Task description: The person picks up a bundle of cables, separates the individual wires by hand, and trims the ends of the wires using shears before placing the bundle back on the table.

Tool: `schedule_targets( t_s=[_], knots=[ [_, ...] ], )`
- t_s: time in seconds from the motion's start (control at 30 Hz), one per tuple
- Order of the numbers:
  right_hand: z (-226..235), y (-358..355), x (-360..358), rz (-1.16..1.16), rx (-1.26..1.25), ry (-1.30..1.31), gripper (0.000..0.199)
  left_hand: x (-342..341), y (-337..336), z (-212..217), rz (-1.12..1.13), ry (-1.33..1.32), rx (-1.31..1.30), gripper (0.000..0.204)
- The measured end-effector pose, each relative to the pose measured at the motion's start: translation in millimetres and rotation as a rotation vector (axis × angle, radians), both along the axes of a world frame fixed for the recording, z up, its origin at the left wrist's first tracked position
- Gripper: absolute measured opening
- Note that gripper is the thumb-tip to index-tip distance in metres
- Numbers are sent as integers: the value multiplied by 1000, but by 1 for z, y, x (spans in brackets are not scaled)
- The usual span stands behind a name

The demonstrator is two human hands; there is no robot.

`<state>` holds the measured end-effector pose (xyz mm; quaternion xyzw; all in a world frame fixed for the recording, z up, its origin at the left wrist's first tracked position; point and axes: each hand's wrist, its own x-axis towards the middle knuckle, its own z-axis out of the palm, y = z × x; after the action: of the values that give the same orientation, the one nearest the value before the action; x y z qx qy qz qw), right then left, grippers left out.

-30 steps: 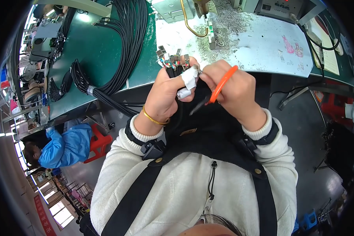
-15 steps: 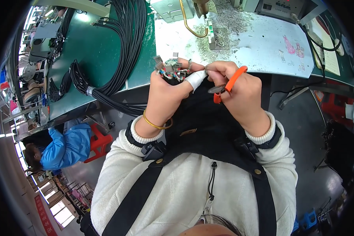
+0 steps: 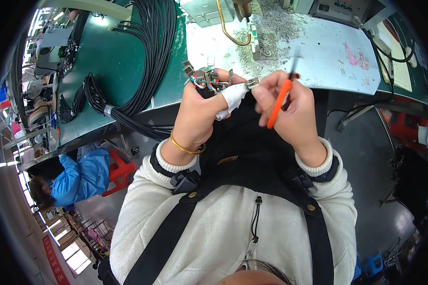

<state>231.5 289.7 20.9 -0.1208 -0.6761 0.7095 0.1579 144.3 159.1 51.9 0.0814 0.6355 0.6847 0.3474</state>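
A cluster of silver, box-shaped metal connectors with coloured wires (image 3: 202,80) is held in the curled left hand (image 3: 195,114), at the near left edge of the pale, flat work plate (image 3: 318,66). Its long axis is directed away from the body, ends toward the plate. One silver connector (image 3: 253,82) is pinched out rightward, seemingly so the others are cleared. An orange-handled, dark-tipped tool (image 3: 278,107) is gripped by the half-curled right hand (image 3: 297,111), tip toward the plate; whether that connector is touched cannot be told.

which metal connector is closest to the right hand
The connector by the white-wrapped thumb tip of the left hand; the other connectors all sit farther left.
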Motion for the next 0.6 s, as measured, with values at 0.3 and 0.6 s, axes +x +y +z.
schedule_targets(
  t_s=[0.3, 0.6],
  knots=[
    [-2, -8, 9, 61, 664, -176, 28, 2, 3, 0, 19, 104, 17, 16],
    [11, 5, 2, 68, -158, -307, 22, -42, 13, -14, -115, -236, 84, 15]
  ],
)
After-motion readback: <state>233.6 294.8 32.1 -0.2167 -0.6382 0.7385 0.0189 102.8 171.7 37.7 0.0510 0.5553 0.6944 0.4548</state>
